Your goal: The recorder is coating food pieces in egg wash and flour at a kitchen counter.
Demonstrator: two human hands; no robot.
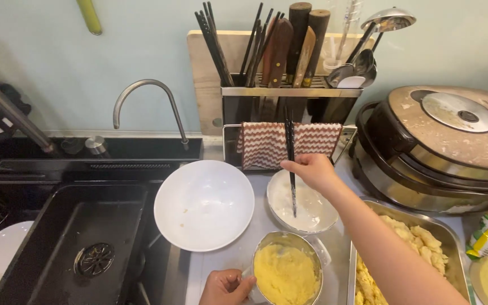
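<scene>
Fingers of right hand (312,169) grip chopsticks (291,164) over small bowl (306,217); left hand (225,287) clasps metal cup (287,274); white bowl (203,204) beside.

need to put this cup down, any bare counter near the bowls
Bare steel shows between the big white bowl and the metal cup, beside the left hand. From the small bowl to the tray and cooker it is crowded.

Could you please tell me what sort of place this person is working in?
Most likely a home kitchen counter: a black sink with a curved faucet, a utensil rack holding knives and chopsticks, and a rice cooker beside bowls of food.
</scene>
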